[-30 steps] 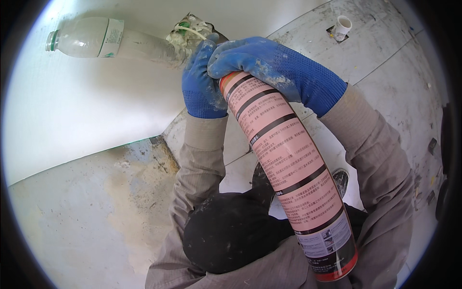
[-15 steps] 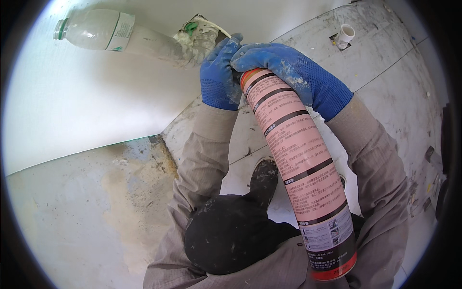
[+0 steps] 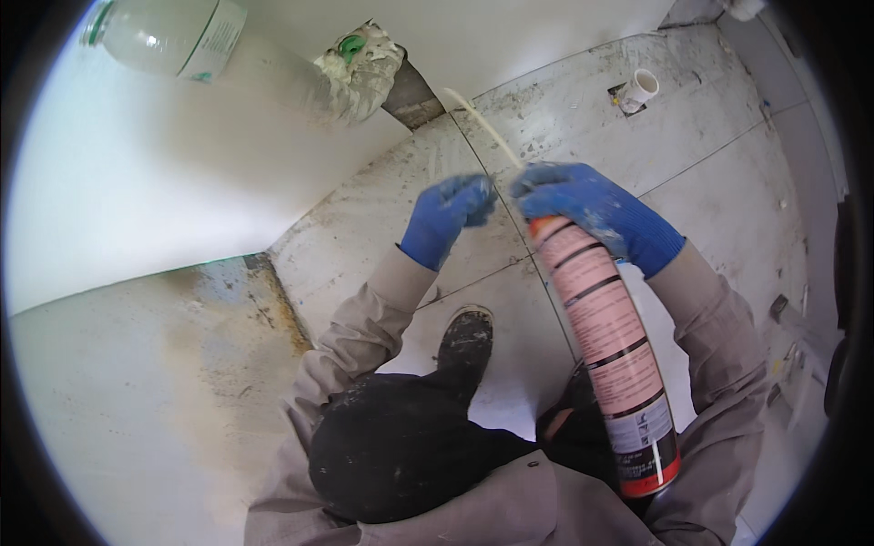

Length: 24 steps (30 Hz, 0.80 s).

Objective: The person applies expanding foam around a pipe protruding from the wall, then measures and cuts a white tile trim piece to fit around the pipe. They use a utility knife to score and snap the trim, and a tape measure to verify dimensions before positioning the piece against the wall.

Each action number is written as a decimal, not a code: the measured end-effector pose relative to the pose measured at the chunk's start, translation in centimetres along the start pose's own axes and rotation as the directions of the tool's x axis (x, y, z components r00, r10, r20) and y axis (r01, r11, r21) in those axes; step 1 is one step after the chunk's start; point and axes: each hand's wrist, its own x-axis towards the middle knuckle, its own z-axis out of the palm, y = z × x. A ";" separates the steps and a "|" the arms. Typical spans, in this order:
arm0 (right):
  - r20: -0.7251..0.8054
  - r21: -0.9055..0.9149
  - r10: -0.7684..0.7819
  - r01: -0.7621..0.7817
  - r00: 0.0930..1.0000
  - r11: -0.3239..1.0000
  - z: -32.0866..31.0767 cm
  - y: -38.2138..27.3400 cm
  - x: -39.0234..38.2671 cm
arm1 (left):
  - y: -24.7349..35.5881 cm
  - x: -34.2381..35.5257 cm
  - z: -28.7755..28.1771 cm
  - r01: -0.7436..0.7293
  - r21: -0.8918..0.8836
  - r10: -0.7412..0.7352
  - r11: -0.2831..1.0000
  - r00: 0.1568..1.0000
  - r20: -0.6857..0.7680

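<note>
My right hand [image 3: 583,207], in a dusty blue work glove, wraps round the top of a long pink spray foam can [image 3: 608,328] with black bands and red ends. The can's lower end tilts toward my lap. From its top a thin pale straw [image 3: 485,126] sticks out up and to the left. My left hand [image 3: 450,217], gloved the same way, hovers over the floor left of the can, apart from it. Its fingers are curled in; anything inside them is hidden. Beyond it, crusty whitish foam [image 3: 360,75] with a green bit surrounds an opening by the white panel.
A cut-off clear plastic bottle [image 3: 168,38] with a green neck lies at the upper left, near the white panel [image 3: 182,173]. A short white pipe [image 3: 639,86] stands up from the grimy tiled floor [image 3: 583,118]. My dark shoe [image 3: 466,341] is below my hands.
My left hand has come away from the can's top and moved lower. The can, in my right hand, has shifted right and down, and its straw now shows away from the foam-covered opening.
</note>
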 end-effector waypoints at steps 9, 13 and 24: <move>-0.590 -0.692 0.054 -0.538 0.806 0.480 -13.5 11.8 -10.9 | -12.5 -6.2 -8.9 -0.207 0.893 0.306 0.401 0.949 0.083; -0.753 -0.626 -0.046 -0.692 0.657 0.360 -17.9 15.2 -17.0 | -12.1 -11.9 -13.7 -0.413 0.898 0.169 -0.149 0.885 0.435; -0.835 -0.504 0.011 -0.773 0.550 0.385 -20.6 31.3 -29.4 | -7.6 -6.9 -14.8 -0.308 0.950 0.178 0.041 0.938 0.297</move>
